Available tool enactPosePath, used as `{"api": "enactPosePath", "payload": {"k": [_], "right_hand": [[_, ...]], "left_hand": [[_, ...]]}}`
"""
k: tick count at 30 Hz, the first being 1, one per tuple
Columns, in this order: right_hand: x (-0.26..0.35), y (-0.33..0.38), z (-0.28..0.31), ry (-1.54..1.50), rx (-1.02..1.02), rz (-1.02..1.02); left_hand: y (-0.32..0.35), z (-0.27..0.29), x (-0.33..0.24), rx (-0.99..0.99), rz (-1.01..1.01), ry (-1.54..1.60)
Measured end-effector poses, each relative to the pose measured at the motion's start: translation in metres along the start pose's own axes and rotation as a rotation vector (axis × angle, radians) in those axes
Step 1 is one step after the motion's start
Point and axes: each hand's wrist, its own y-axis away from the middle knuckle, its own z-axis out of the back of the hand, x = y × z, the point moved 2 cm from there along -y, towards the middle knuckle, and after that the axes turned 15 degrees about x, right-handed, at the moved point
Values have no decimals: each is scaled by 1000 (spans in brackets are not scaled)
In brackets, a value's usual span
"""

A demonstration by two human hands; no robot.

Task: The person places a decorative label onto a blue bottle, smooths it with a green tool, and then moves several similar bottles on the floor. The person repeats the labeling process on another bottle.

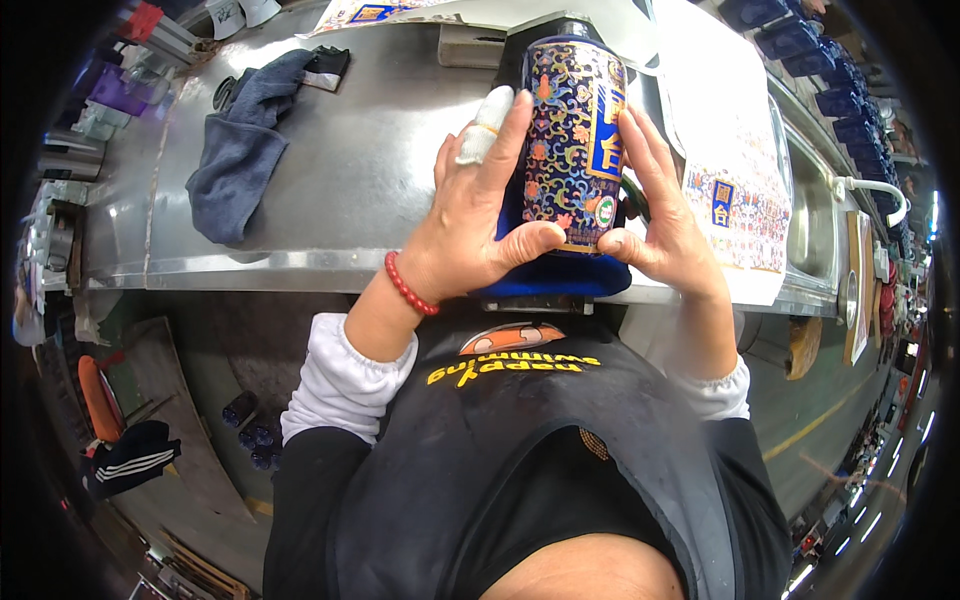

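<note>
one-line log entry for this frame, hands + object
left hand: grips ornate blue canister | right hand: grips canister | canister: lying on blue pad

A factory packing or labelling line is being shown. A long stainless-steel workbench is being used as the station, with printed label sheets being kept on it beside a grey rag. Rows of dark blue containers are being lined up along the far right, above a painted concrete floor.
</note>
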Motion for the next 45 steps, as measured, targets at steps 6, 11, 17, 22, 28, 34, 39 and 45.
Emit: {"api": "enactPosePath", "payload": {"k": [6,11,17,22,28,34,39,45], "right_hand": [[2,-3,1,11,12,-42],[4,-1,0,7,21,-24],[2,0,1,-81,24,-47],[5,-1,2,-6,52,-21],[5,-3,3,-18,51,-17],[1,3,2,7,70,-46],[-1,2,2,18,77,4],[-7,9,0,-100,15,-1]], "left_hand": [[6,-34,-71,55,52,-476],[15,-30,-62,-47,120,-333],[5,-6,-64,-30,161,-341],[-25,-13,-60,17,136,-335],[-22,10,-37,-21,298,-119],[-40,5,-32,-7,93,-291],[-34,15,-16,22,268,-80],[-39,15,-25,81,70,-337]]}}
